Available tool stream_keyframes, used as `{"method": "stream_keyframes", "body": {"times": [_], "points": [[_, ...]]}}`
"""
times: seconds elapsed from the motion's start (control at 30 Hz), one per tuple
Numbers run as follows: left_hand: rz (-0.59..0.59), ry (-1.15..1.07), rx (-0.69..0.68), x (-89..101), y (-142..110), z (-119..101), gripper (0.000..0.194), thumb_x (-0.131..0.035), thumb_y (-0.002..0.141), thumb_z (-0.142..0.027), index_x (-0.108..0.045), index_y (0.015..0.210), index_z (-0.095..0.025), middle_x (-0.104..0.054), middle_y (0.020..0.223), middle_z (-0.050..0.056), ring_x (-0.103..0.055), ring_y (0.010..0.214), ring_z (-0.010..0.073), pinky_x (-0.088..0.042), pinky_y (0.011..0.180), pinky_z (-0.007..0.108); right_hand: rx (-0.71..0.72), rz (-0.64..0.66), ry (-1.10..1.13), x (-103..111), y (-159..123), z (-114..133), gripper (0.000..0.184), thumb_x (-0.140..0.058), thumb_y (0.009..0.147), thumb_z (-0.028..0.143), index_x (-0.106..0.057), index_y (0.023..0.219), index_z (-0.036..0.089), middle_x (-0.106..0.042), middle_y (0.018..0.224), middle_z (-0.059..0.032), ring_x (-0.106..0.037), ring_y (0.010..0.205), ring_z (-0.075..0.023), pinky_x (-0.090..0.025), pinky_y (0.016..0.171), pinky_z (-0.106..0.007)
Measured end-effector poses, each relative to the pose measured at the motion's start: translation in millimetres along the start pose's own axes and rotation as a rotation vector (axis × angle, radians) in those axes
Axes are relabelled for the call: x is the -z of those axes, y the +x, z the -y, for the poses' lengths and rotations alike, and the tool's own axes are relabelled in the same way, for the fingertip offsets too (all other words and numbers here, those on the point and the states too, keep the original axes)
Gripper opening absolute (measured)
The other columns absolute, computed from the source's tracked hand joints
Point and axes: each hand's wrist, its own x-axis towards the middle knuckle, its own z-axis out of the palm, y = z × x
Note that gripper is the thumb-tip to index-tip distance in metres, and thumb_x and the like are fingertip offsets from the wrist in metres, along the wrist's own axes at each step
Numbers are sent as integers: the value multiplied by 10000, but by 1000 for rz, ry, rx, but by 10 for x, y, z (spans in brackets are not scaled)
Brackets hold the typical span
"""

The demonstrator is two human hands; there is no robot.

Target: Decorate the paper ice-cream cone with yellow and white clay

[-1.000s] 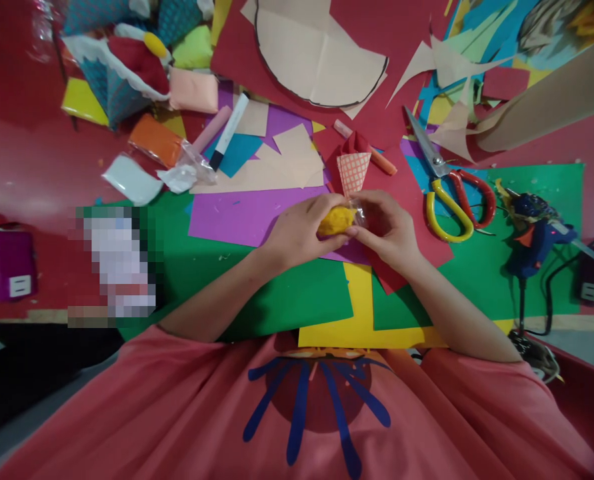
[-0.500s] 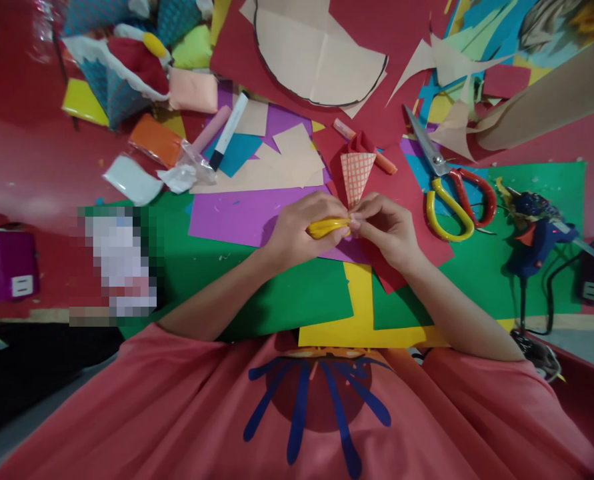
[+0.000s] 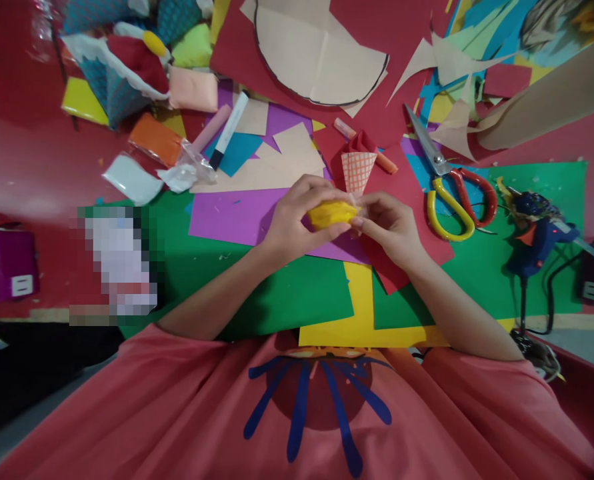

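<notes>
A small packet of yellow modelling clay [image 3: 333, 215] is between my hands, over the purple sheet. My left hand [image 3: 294, 220] grips it from the left, thumb below and fingers above. At its right end, the fingertips of my right hand [image 3: 389, 220] pinch the clear wrapper [image 3: 359, 203]. Just beyond my fingers lies a small checked paper cone [image 3: 357, 172] with a red top. Its lower tip is hidden behind my hands. To the right rest scissors [image 3: 439, 163] with one yellow and one red handle.
A blue glue gun [image 3: 539, 247] sits on the green sheet at right. Orange [image 3: 155, 140] and white [image 3: 133, 180] clay packets, a marker [image 3: 231, 130] and paper scraps lie left and beyond. A large rolled sheet [image 3: 547, 100] is at upper right.
The yellow packet has turned, showing more of its face. My left fingers have lifted and spread a little around it. The wrapper end now stands out at my right fingertips.
</notes>
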Motion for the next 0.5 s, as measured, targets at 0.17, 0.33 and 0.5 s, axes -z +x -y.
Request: {"method": "stream_keyframes", "body": {"times": [0.17, 0.33, 0.5], "points": [[52, 165, -63, -46, -42, 25, 434, -617, 851, -533, -579, 1152, -222, -673, 1123, 65, -626, 1064, 206, -501, 934, 355, -24, -37, 37, -30, -2, 11, 347, -789, 709, 457, -559, 809, 217, -581, 642, 63, -583, 573, -87, -529, 569, -238], [66, 200, -114, -66, -46, 33, 316, -541, 914, -473, -624, 1084, -220, -701, 1056, 53, -640, 1011, 184, -509, 895, 341, -38, -33, 13, -55, -6, 36, 348, -779, 716, 466, -552, 751, 205, -624, 657, 46, -611, 561, -92, -537, 544, -236], [53, 150, -110, -71, -41, -9, 234, -539, 921, -424, -667, 918, -227, -721, 939, 30, -660, 903, 158, -524, 817, 322, -11, -45, -56, -54, -10, 52, 361, -746, 742, 503, -562, 718, 194, -627, 629, 35, -601, 543, -93, -521, 527, -231]]}}
